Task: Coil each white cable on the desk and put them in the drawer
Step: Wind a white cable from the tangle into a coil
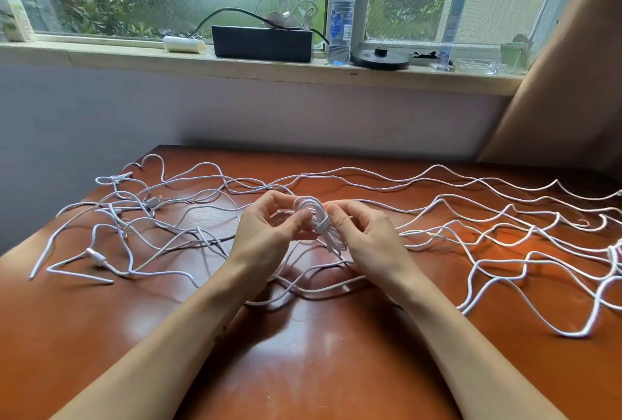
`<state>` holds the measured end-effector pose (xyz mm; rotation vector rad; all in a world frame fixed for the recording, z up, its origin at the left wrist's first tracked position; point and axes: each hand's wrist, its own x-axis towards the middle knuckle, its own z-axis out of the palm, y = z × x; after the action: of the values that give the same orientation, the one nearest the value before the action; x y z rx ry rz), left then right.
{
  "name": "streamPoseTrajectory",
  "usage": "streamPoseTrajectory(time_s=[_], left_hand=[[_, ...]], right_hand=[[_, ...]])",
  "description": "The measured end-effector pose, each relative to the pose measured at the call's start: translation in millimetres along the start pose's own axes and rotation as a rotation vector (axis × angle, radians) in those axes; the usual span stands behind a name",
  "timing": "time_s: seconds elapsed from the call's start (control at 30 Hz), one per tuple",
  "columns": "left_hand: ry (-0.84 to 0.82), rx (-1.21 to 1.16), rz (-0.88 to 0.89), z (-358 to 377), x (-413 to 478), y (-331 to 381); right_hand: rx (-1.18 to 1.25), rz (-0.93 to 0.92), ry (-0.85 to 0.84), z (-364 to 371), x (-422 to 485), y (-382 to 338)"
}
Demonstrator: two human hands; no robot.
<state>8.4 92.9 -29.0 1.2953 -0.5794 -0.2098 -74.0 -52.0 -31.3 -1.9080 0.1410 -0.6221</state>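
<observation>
White cord is sitting wound into a small coiled cable [319, 224] just above the middle of the frame, its loops bound by a few turns around the waist. The left hand [269, 227] is pinching it from one side with thumb and curled fingers. The right hand [363, 231] is pinching it from the other side, thumb and forefinger closed narrowly on the bundle. Both hands are holding it slightly above the glossy reddish-brown desk [303, 352]. Loose white cables [505, 217] are sprawling in wavy lines across the desk from the left edge to the right edge of the frame, tangling more densely at centre left, and some strands are running under the wrists. Along the top of the frame a windowsill [101, 56] is carrying several containers. A black box [262, 44] at upper centre is bearing thin cords [289, 12] that are curling up from its top; whether they are reaching inside it cannot be told. Just right of it a clear bottle [341, 15] with a blue cap is standing upright, its fill level unclear. At the upper right a small green pot [511, 54] is holding a small plant.
</observation>
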Motion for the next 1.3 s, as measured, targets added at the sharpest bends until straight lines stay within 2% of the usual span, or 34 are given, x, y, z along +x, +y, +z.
streamPoseTrajectory(time_s=[0.37,0.67,0.9,1.3], left_hand=[[-0.058,-0.126,-0.081,-2.7,2.1,0.8],[-0.112,-0.100,-0.117,-5.6,2.5,3.3],[-0.181,-0.147,-0.150,-4.7,0.7,5.9],[-0.244,-0.238,-0.208,-4.0,0.4,6.3]], right_hand=[[-0.037,-0.009,-0.015,2.4,-0.7,-2.4],[-0.082,-0.012,-0.036,3.2,-2.8,-0.9],[0.063,0.058,-0.145,-2.2,-5.7,-6.5],[0.167,0.108,-0.284,-7.3,-6.8,-8.2]])
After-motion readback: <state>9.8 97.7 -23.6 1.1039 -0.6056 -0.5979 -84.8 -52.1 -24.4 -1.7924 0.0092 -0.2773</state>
